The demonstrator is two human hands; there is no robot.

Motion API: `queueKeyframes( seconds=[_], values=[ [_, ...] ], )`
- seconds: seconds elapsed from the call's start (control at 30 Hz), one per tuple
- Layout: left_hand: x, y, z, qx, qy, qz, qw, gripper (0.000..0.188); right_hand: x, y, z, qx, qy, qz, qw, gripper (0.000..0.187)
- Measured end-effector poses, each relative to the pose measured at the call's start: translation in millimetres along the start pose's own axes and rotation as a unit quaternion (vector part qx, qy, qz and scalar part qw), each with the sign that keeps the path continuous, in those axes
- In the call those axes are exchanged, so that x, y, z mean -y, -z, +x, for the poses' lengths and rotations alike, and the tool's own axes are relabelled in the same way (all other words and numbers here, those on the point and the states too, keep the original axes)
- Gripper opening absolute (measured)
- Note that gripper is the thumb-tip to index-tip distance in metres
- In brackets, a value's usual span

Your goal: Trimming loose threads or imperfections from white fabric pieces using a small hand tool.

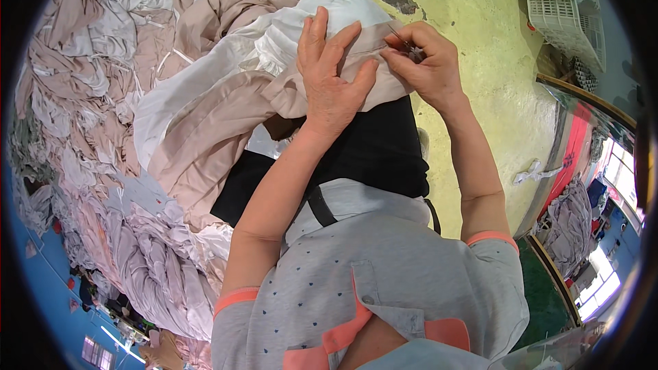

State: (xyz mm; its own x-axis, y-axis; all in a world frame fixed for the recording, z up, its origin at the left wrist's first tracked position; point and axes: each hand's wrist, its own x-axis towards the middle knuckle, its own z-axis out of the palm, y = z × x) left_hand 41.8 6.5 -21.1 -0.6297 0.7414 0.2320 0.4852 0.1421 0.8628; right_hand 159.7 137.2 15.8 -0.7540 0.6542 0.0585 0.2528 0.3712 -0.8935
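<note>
A beige and white cloth piece (205,123) lies across my lap and trails off to the left. My left hand (331,72) rests on its beige part, fingers spread and palm down, near a seam. Just right of it, my right hand (428,62) is closed in a pinch around a small pointed metal tool (404,42). The tool's tip points up and left over the beige cloth, close to the seam. My fingers hide most of the tool, so its exact kind does not show.
Heaped beige, white and pinkish cloth (103,68) covers the left side. White plastic crates (558,17) stand at the far right by the yellow, worn floor (480,27). A framed mirror (582,164) leans at the right, reflecting more cloth and windows.
</note>
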Motion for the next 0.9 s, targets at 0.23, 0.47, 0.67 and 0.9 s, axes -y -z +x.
queueKeyframes(
  seconds=[0.23, 0.47, 0.67, 0.9],
  values=[
    [3.3, -5.2, -0.3, -0.014, 0.000, -0.014, 1.000, 0.053, -5.2, -2.2, 7.2, 0.002, 0.108, -0.087, 0.990, 0.013],
    [3.1, -7.0, -0.7, -0.025, 0.012, -0.042, 0.999, 0.052, -15.4, 2.0, 1.6, -0.046, 0.085, -0.096, 0.991, 0.009],
    [3.9, -7.9, -0.3, -0.032, 0.012, -0.066, 0.997, 0.051, -34.6, 17.5, -3.7, -0.155, -0.015, -0.082, 0.984, 0.008],
    [2.3, -5.0, -0.2, -0.023, 0.013, -0.049, 0.998, 0.051, -7.4, 7.4, -3.1, -0.031, 0.007, 0.003, 1.000, 0.012]
  ],
)
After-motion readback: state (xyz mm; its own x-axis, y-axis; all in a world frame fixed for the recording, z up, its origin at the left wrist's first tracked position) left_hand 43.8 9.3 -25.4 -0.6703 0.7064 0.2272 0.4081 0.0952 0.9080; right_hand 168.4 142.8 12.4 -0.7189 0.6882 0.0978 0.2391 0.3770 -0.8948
